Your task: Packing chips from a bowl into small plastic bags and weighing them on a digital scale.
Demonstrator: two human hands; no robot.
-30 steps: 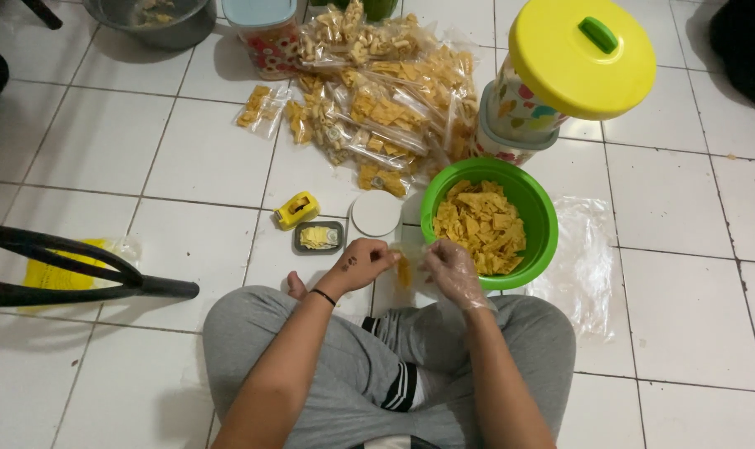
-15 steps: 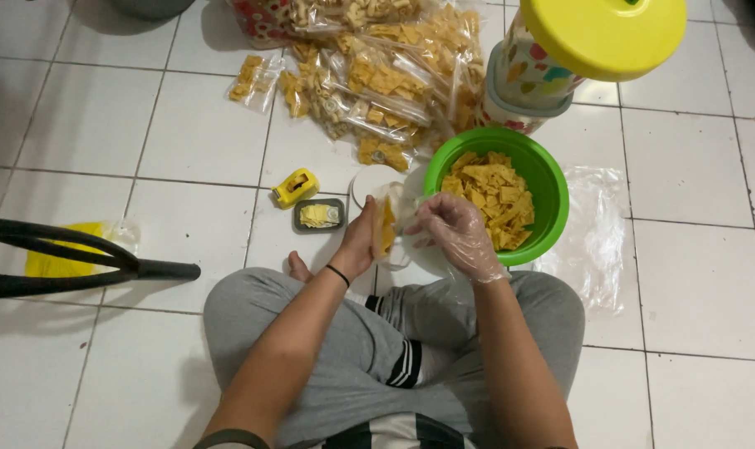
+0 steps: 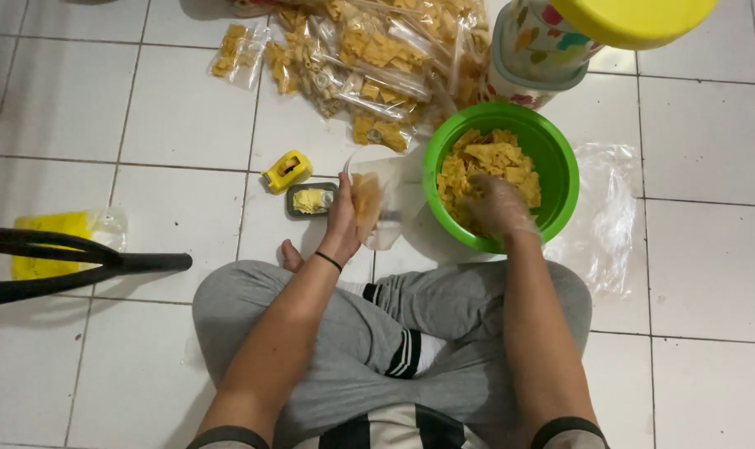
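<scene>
White tile floor [image 3: 169,108]; green bowl [image 3: 560,158] holds yellow chips [image 3: 485,162]; right hand [image 3: 500,208] inside

The floor [image 3: 710,274] is glossy white ceramic tile with dark grout lines. The green bowl [image 3: 560,158] is smooth, shiny plastic, and the small bag [image 3: 377,204] is thin clear film. A crinkled transparent plastic glove covers the right hand [image 3: 498,206]; the trousers [image 3: 444,324] are soft matt grey cloth.

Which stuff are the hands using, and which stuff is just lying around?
In use: left hand holding small bag; gloved right hand in green bowl of chips.

Lying about: yellow tape dispenser, grey tray, jar, filled bags, plastic sheet.
</scene>
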